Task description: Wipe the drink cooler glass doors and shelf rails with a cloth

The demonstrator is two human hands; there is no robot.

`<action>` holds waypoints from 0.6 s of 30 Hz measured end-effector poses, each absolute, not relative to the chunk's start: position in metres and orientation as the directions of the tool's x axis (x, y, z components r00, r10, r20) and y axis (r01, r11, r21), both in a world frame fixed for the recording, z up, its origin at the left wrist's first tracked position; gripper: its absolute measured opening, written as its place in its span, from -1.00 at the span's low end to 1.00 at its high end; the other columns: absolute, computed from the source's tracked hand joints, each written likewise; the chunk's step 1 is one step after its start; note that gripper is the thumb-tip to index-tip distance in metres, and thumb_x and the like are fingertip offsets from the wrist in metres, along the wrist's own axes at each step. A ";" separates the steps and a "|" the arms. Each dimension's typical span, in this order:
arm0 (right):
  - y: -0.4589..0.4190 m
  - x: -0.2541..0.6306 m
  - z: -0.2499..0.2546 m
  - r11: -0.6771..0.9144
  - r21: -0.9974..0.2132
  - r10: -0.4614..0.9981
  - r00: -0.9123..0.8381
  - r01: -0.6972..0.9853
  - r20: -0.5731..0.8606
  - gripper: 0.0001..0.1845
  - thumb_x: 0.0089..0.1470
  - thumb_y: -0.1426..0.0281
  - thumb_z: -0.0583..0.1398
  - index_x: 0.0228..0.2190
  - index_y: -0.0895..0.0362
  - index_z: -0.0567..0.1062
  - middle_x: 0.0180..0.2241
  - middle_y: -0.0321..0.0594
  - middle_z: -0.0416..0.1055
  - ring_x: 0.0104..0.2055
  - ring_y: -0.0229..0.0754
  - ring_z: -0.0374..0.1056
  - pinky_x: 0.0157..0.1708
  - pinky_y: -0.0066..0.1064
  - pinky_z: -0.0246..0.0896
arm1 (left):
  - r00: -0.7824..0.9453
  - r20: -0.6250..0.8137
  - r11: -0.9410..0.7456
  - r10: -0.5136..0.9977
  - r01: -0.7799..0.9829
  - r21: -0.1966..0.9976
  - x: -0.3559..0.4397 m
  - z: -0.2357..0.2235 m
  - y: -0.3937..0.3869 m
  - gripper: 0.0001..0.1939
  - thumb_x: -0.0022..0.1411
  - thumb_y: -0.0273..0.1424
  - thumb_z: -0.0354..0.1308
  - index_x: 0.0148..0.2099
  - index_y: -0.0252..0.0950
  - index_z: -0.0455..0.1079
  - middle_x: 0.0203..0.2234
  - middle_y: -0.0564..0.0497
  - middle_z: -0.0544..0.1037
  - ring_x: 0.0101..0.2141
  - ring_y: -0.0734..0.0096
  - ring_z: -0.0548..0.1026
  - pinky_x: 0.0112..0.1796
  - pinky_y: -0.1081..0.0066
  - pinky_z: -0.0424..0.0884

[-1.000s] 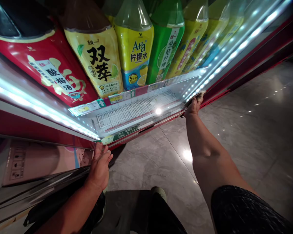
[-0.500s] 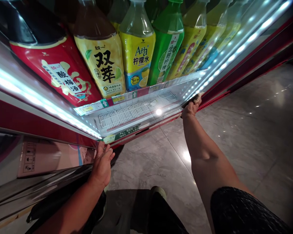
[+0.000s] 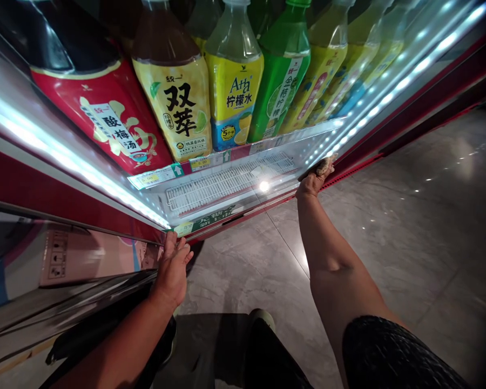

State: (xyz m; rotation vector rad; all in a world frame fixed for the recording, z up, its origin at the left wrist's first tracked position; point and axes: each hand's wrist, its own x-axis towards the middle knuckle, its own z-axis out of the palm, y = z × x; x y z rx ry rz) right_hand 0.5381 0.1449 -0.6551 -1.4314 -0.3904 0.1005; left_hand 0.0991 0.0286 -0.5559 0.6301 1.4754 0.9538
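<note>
A lit drinks cooler with a red frame (image 3: 129,222) stands in front of me. My left hand (image 3: 173,270) is at its lower left corner, fingers stretched and slightly apart, fingertips at the edge, with nothing seen in it. At the lower right corner, my right hand (image 3: 312,182) is closed on a crumpled, dirty cloth (image 3: 322,165), which lies against the inner edge below the light strip. Part of the cloth is hidden by the fingers. Between my hands is the cooler's low front sill (image 3: 222,217), with a green printed strip.
Several drink bottles (image 3: 189,108) stand on the shelf, behind a price rail (image 3: 202,162). Below lies a white wire rack (image 3: 227,178). A pink carton (image 3: 93,258) is at the left. Grey shiny floor tiles (image 3: 389,232) extend to the right; my shoe (image 3: 263,317) is below.
My right hand has shifted slightly left and down along the cooler's right edge with the cloth. My left hand stays at the corner. The view has moved slightly.
</note>
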 end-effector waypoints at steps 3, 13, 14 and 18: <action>0.145 0.529 -0.650 0.148 -0.977 0.222 0.957 0.155 0.185 -0.21 -0.01 0.51 -0.02 0.30 0.14 0.17 0.35 -0.07 0.02 0.43 -0.19 -0.02 0.40 -0.18 -0.10 | -0.150 -0.537 0.519 0.830 -0.146 0.842 0.099 -0.556 0.028 -0.31 0.18 -0.43 0.17 0.33 0.06 0.17 0.42 0.01 0.06 0.35 0.23 0.17 0.27 0.08 0.19; 0.142 0.501 -0.659 0.197 -0.962 0.286 0.927 0.191 0.243 -0.14 -0.03 0.49 -0.03 0.34 0.09 0.02 0.38 -0.12 -0.03 0.42 -0.29 0.00 0.42 -0.18 -0.19 | -0.134 -0.529 0.508 0.838 -0.162 0.846 0.098 -0.554 0.028 -0.33 0.21 -0.45 0.14 0.34 0.02 0.15 0.43 -0.01 0.03 0.35 0.23 0.16 0.27 0.09 0.17; 0.141 0.498 -0.658 0.194 -0.959 0.288 0.923 0.206 0.256 -0.16 -0.03 0.48 -0.03 0.33 0.08 0.05 0.37 -0.12 0.01 0.41 -0.29 0.01 0.42 -0.19 -0.18 | -0.135 -0.531 0.510 0.836 -0.161 0.845 0.098 -0.554 0.028 -0.32 0.21 -0.45 0.14 0.34 0.01 0.15 0.43 -0.01 0.04 0.35 0.24 0.16 0.27 0.11 0.19; 0.138 0.481 -0.657 0.229 -0.941 0.304 0.899 0.250 0.314 -0.20 -0.01 0.46 -0.04 0.30 0.10 0.10 0.35 -0.10 0.05 0.40 -0.30 0.02 0.42 -0.25 -0.15 | -0.144 -0.543 0.523 0.828 -0.154 0.838 0.098 -0.554 0.029 -0.30 0.21 -0.45 0.13 0.37 0.01 0.11 0.42 -0.02 0.06 0.34 0.26 0.19 0.24 0.18 0.23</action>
